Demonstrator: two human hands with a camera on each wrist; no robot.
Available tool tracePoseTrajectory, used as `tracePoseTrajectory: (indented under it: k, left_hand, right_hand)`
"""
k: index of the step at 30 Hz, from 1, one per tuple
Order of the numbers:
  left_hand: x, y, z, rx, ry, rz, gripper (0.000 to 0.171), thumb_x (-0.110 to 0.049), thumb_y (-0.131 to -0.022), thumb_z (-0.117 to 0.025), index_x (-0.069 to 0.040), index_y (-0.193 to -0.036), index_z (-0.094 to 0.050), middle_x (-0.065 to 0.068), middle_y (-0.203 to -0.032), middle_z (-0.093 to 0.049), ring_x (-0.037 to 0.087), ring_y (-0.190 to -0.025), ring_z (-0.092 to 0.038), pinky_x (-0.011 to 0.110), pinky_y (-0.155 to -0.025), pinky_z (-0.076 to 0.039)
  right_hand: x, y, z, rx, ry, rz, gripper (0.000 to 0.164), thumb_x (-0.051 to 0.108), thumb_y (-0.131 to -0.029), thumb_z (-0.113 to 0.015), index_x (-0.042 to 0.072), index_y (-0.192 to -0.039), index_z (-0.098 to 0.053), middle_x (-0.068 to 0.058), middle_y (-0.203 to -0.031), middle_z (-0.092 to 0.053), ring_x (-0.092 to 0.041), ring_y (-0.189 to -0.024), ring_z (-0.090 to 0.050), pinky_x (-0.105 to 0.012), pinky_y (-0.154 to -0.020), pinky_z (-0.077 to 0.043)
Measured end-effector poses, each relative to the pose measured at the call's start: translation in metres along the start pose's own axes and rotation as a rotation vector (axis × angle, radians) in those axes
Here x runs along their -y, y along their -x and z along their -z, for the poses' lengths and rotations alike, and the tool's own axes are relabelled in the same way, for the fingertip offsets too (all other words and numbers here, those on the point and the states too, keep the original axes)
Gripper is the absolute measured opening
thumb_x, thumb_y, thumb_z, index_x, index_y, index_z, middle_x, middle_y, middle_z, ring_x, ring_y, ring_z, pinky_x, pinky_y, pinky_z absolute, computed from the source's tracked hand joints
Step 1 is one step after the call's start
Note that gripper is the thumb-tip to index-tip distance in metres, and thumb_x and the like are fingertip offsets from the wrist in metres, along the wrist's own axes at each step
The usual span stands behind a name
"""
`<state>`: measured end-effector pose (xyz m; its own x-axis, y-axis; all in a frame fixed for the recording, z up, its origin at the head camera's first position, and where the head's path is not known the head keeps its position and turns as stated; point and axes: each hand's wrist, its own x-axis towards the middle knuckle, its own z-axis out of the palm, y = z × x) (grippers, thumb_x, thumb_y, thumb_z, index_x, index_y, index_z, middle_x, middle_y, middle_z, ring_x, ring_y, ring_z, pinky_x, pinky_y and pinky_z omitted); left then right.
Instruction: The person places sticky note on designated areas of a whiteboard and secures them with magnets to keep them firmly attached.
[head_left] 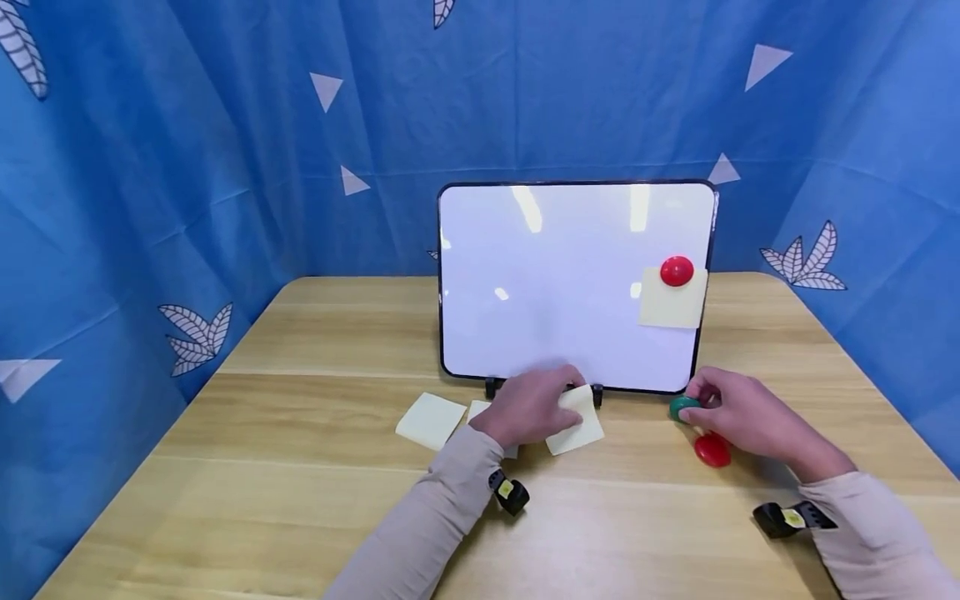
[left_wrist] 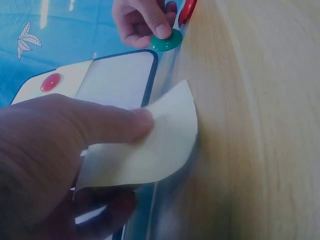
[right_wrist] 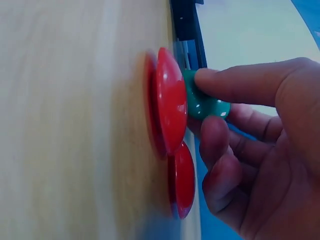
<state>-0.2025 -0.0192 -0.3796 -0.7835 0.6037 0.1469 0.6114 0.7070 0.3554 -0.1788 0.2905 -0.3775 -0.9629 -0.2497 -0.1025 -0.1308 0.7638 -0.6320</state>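
Observation:
My left hand (head_left: pixel 531 408) pinches a pale yellow sticky note (left_wrist: pixel 167 135) between thumb and fingers in front of the whiteboard's lower edge. The note bends upward at its free end in the left wrist view. My right hand (head_left: pixel 757 417) pinches a round green magnet (right_wrist: pixel 204 102) near the board's lower right corner. Beside that hand, two red magnets, a nearer one (right_wrist: pixel 172 102) and another (right_wrist: pixel 182 182), lie on the table. The small whiteboard (head_left: pixel 547 283) stands upright and bears one sticky note (head_left: pixel 667 304) under a red magnet (head_left: pixel 677 271) at its right side.
A loose sticky note (head_left: pixel 431 421) lies left of my left hand; another (head_left: pixel 477 409) is partly hidden under that hand. Black feet (head_left: pixel 597 395) support the board on the wooden table (head_left: pixel 300 500). A blue patterned curtain (head_left: pixel 247 150) hangs behind and at both sides.

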Motion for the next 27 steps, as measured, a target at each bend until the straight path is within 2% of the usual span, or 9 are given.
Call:
tracePoseTrajectory:
  k: [3,6,11,18,27]
  left_hand:
    - [0.0002,-0.001,-0.0011,-0.038,0.0,-0.007,0.034,-0.03,-0.088,-0.076,-0.022,-0.119,-0.067,-0.01,-0.105,-0.065,0.007,-0.085,-0.057,0.022,-0.068,-0.045]
    - [0.0002,-0.0022,-0.0015,-0.068,0.017,-0.007,0.026,-0.031,-0.09,-0.075,-0.022,-0.114,-0.069,-0.011,-0.095,-0.063,0.006,-0.077,-0.054,0.02,-0.062,-0.042]
    - [0.0008,-0.0039,-0.0015,-0.11,0.046,-0.017,0.02,-0.032,-0.092,-0.073,-0.02,-0.107,-0.069,-0.012,-0.089,-0.06,0.005,-0.073,-0.052,0.019,-0.06,-0.041]
    - [0.0045,-0.0044,-0.0027,-0.189,0.16,0.019,0.022,-0.033,-0.092,-0.074,-0.018,-0.101,-0.061,-0.009,-0.074,-0.054,0.007,-0.063,-0.05,0.019,-0.055,-0.039]
    - [0.0061,-0.006,-0.0058,-0.278,0.185,0.021,0.027,-0.036,-0.09,-0.076,-0.017,-0.104,-0.063,-0.007,-0.08,-0.065,0.007,-0.066,-0.055,0.021,-0.056,-0.042]
  right_hand:
    - [0.0023,-0.001,0.0011,0.004,-0.046,-0.001,0.023,0.023,-0.092,-0.075,0.009,-0.101,-0.06,-0.007,-0.092,-0.06,-0.025,-0.083,-0.054,-0.031,-0.062,-0.049]
    - [0.0032,-0.0009,0.002,0.002,-0.08,-0.017,0.026,0.026,-0.092,-0.074,0.008,-0.103,-0.059,-0.008,-0.091,-0.059,-0.025,-0.08,-0.055,-0.031,-0.061,-0.048]
    - [0.0041,0.0009,0.0025,-0.019,-0.12,-0.019,0.03,0.029,-0.092,-0.074,0.007,-0.104,-0.058,-0.009,-0.084,-0.059,-0.025,-0.072,-0.055,-0.03,-0.057,-0.046]
    - [0.0085,0.0022,-0.001,-0.042,-0.2,0.032,0.032,0.03,-0.092,-0.074,0.005,-0.104,-0.058,-0.011,-0.084,-0.059,-0.025,-0.071,-0.056,-0.03,-0.055,-0.045]
    - [0.0095,0.0004,-0.004,-0.103,-0.187,0.044,0.033,0.031,-0.093,-0.073,0.006,-0.106,-0.058,-0.011,-0.092,-0.06,-0.022,-0.077,-0.057,-0.029,-0.06,-0.047]
